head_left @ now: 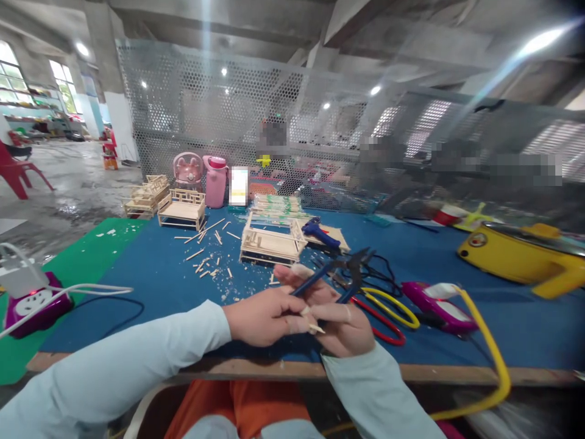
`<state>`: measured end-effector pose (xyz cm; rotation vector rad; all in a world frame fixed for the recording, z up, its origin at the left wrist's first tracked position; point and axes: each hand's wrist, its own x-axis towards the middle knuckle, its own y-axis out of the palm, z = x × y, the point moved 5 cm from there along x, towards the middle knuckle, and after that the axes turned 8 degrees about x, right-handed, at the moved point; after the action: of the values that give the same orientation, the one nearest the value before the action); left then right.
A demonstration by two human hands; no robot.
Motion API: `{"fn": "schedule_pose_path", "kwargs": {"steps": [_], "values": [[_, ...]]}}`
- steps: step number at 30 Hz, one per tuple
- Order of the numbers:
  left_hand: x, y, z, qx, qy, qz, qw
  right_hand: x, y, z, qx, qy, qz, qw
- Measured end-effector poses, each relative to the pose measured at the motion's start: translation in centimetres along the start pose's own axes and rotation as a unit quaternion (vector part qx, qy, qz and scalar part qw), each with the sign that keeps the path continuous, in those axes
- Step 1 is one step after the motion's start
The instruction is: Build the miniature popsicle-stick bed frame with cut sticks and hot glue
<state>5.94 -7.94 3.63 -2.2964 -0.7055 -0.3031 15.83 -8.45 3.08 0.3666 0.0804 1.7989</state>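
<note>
One thin, pale wooden stick is being pinched by the left hand above the blue-covered bench, against the right hand, where blue-handled metal pliers are being held. Lightness, stiffness and brittleness are being suggested; a mid-length hold is being favoured.

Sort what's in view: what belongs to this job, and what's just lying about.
Likely part of the job:
- blue-handled pliers
- held wooden stick
- blue glue gun
- miniature wooden furniture

Apparently just lying about:
- pink bottle
- yellow electric pot
- red plastic chair
</note>
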Motion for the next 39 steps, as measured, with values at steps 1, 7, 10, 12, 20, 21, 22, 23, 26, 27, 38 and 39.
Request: {"fn": "schedule_pose_path", "kwargs": {"steps": [1,7,10,12,20,21,22,23,26,27,38,39], "values": [[0.0,-0.1,0.1,-0.025,-0.009,-0.009,1.0,0.0,-0.4,0.4,-0.011,-0.012,-0.01,1.0],[-0.2,-2.7,3.7,-0.28,-0.193,-0.247,0.908,0.0,-4.5,3.3,-0.23,-0.04,-0.104,0.967],[-0.1,-2.8,4.8,-0.336,-0.21,-0.27,0.877,0.0,-5.2,3.1,-0.432,-0.004,-0.101,0.896],[-0.1,-2.7,5.1,-0.35,-0.211,-0.271,0.872,-0.1,-4.7,2.6,-0.519,0.004,-0.077,0.851],[-0.2,-2.2,4.8,-0.38,-0.228,-0.283,0.851,0.1,-2.5,2.2,-0.611,-0.041,-0.036,0.79],[-0.2,-2.3,4.7,-0.381,-0.229,-0.286,0.849,0.2,-2.4,2.1,-0.611,-0.04,-0.03,0.79],[-0.2,-2.2,4.7,-0.38,-0.23,-0.287,0.849,0.2,-2.4,2.0,-0.611,-0.038,-0.026,0.79],[-0.2,-2.2,4.7,-0.379,-0.231,-0.286,0.85,0.3,-2.4,2.0,-0.612,-0.036,-0.025,0.789],[-0.2,-2.2,4.8,-0.373,-0.229,-0.28,0.854,0.3,-2.3,2.1,-0.617,-0.032,-0.031,0.786],[-0.2,-2.2,4.9,-0.372,-0.23,-0.278,0.855,0.3,-2.3,2.1,-0.617,-0.032,-0.032,0.786],[-0.2,-2.0,3.5,-0.168,-0.195,-0.203,0.945,0.5,-2.6,1.6,-0.636,-0.018,-0.034,0.771],[-0.3,-1.8,3.5,-0.128,-0.198,-0.19,0.953,0.4,-2.5,1.4,-0.635,-0.025,-0.024,0.771]]}}
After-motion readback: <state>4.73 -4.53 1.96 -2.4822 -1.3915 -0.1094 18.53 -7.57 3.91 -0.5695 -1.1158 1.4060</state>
